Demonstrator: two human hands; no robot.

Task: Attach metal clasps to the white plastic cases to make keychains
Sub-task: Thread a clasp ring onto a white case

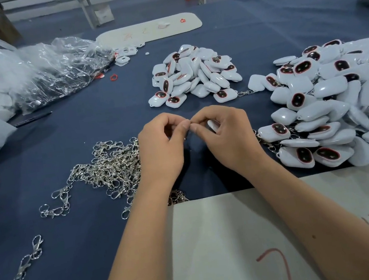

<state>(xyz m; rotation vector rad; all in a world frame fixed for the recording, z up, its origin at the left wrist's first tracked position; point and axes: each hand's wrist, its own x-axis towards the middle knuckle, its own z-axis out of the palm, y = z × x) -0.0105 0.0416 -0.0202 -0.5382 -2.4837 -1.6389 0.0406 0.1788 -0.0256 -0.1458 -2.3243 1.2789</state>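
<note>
Glossy plastic cases, shiny metal clasps.

Both hands met mid-table: the right hand gripped a white case, the left hand pinched at it (clasp hidden), beside the clasp pile.

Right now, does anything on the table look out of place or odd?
Mostly tidy. A pair of clasps lies apart from the clasp pile, near the table's front left. A small red ring sits loose by the plastic bags.
</note>
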